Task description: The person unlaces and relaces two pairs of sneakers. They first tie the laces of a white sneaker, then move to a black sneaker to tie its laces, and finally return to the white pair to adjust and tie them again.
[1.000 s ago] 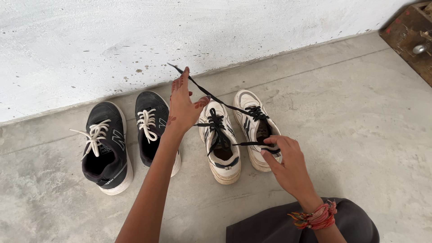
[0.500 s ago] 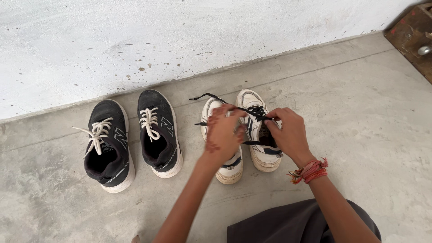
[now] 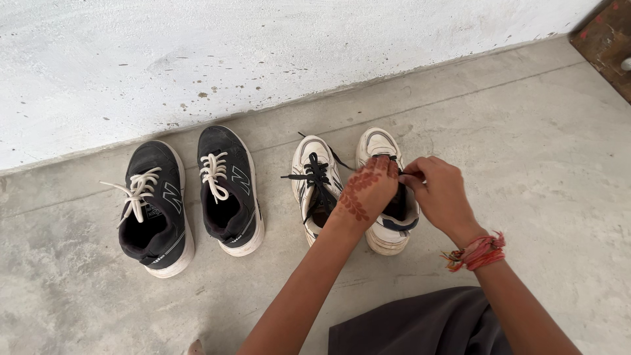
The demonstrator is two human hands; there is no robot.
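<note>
Two white sneakers with black laces stand side by side on the concrete floor. My left hand (image 3: 367, 189), with a henna pattern on its back, is closed over the laces of the right white sneaker (image 3: 389, 231). My right hand (image 3: 439, 190) pinches the black lace at the same shoe, touching the left hand's fingertips. Both hands hide most of that shoe's lacing. The left white sneaker (image 3: 317, 177) stands free beside them, its black lace (image 3: 314, 176) loosely threaded, with an end trailing behind it.
A pair of black sneakers with white laces (image 3: 156, 205) (image 3: 225, 187) stands to the left. A white speckled wall (image 3: 263, 52) runs along the back. A dark wooden object (image 3: 608, 39) sits at the top right corner. My dark-clothed knee (image 3: 420, 325) is at the bottom.
My left hand came down from holding the lace end stretched high toward the wall and joined my right hand over the right white sneaker. The lace no longer stretches taut.
</note>
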